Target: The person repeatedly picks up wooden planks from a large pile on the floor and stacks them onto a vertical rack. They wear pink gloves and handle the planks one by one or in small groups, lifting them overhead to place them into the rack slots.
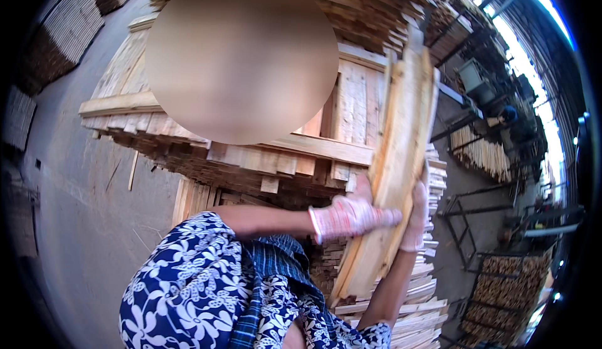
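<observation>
A few long pale wooden boards [401,129], held together lengthwise, slant across the right of the head view, their far end by a tall wood stack. My left hand [351,216], in a white glove with red marks, lies across the boards from the left with its fingers over their upper face. On the opposite edge, my right hand [416,220], in a similar glove, grips them from the right side. Both hands are closed on the boards. Left of them, a broad pile of planks [360,101] has crosswise strips [329,148] on top; a blurred oval hides much of it.
Beneath my right arm rises another stack of thin boards [426,292]. Tall lumber stacks [66,26] line the far left on the concrete floor [81,186]. At the right are metal frames [461,223] and more piled wood [508,292].
</observation>
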The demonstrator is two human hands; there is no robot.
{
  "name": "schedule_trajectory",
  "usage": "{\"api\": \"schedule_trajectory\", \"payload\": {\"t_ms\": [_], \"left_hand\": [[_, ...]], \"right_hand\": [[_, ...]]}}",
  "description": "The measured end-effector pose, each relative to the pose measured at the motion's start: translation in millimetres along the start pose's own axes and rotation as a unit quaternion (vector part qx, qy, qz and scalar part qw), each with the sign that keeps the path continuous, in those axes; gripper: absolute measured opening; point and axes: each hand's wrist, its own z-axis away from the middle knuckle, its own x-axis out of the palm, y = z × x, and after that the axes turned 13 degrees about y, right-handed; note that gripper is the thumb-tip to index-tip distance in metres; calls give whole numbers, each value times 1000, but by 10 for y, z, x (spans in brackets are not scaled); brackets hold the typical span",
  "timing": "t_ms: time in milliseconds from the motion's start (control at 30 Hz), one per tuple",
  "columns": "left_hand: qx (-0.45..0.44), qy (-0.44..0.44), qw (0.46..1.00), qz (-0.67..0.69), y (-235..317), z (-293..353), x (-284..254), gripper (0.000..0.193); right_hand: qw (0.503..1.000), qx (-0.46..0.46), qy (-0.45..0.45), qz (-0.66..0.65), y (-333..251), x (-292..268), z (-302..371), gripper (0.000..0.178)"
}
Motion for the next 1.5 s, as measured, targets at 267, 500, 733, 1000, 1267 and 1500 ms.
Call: {"api": "schedule_trajectory", "payload": {"t_ms": [267, 500, 733, 1000, 1267, 1500], "left_hand": [[131, 213, 964, -93, 533, -1468, -1704, 116], [15, 211, 947, -241, 524, -1505, -2254, 104], [65, 240, 908, -338, 736, -1314, -2357, 63], [-35, 294, 848, -440, 617, -1276, -2563, 69], [-52, 357, 790, -496, 598, -1466, -2227, 57], [-30, 342, 836, -428, 321, -1676, -2811, 52]], "right_hand": [[953, -150, -119, 234, 711, 1232, -1919, 95], [826, -166, -23, 539, 730, 1866, -1699, 111], [914, -150, -66, 372, 190, 1586, -1596, 101], [841, -167, -64, 510, 414, 818, -1710, 87], [793, -164, -48, 585, 469, 812, -1981, 89], [774, -196, -64, 598, 303, 1340, -2308, 90]]}}
